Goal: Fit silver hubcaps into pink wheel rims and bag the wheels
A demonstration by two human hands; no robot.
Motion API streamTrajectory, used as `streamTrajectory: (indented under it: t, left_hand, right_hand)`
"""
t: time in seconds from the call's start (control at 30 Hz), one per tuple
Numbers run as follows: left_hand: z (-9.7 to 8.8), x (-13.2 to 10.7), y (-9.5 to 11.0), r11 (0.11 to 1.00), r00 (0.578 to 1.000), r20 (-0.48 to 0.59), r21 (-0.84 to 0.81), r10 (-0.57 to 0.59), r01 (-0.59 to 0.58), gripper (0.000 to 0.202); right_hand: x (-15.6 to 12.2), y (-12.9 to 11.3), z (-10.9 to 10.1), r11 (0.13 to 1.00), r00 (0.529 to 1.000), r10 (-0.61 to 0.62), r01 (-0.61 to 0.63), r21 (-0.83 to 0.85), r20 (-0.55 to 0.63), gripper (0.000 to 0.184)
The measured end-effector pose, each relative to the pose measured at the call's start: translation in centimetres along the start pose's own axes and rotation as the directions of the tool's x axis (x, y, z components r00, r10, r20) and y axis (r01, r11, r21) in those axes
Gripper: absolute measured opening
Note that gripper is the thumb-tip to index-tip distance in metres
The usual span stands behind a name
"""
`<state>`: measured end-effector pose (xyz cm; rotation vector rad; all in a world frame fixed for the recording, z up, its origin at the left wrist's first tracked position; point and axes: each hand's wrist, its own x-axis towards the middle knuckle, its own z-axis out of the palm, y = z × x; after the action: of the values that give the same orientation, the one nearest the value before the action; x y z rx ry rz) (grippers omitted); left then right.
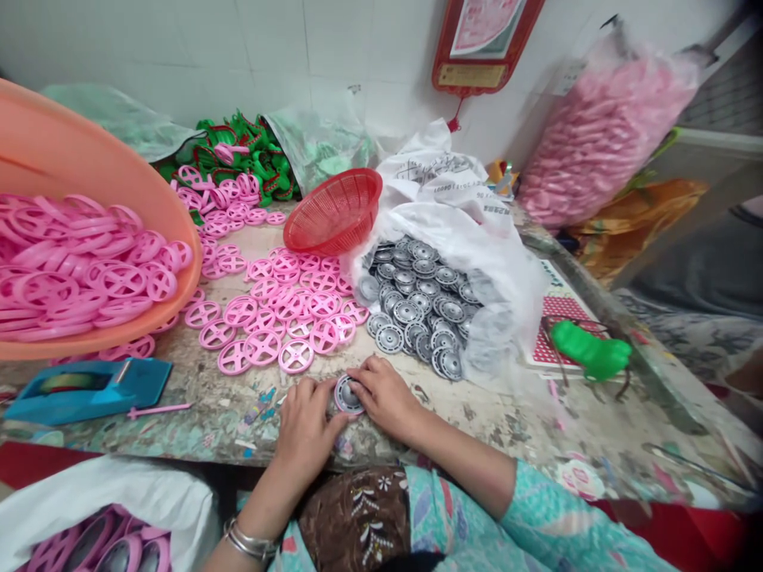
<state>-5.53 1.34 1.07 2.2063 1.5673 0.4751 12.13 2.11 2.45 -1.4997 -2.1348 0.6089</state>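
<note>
Both my hands meet at the near edge of the table over one grey wheel hub (346, 395). My left hand (306, 429) presses on its left side with the fingers curled. My right hand (386, 396) holds its right side with the fingertips pinched on the rim. Just beyond the hands lies a spread of pink spoked wheels (280, 306). To the right, an open white bag (477, 238) spills several grey hubs (417, 306) onto the table.
An orange basin (89, 167) of pink wheels fills the left. A red basket (335, 210) stands tilted at the middle back, green parts (244, 155) behind it. A blue tape dispenser (83, 389) lies front left, a green piece (590, 349) right.
</note>
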Motion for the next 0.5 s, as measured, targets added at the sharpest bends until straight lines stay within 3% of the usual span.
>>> streamTrajectory:
  t: [0.27,0.5]
  left_hand:
    - [0.5,-0.5,-0.2,0.993,0.997,-0.027,-0.099,0.067,-0.07,0.046]
    - [1.3,-0.7,-0.6,0.97,0.991,-0.069,-0.209,0.112,-0.124,0.037]
  right_hand:
    - [0.1,0.3,-0.3,0.954,0.995,0.104,-0.102,0.281,0.008,0.024]
    - [-0.5,-0.5,-0.7,0.919,0.992,0.105,-0.122,0.376,0.067,0.01]
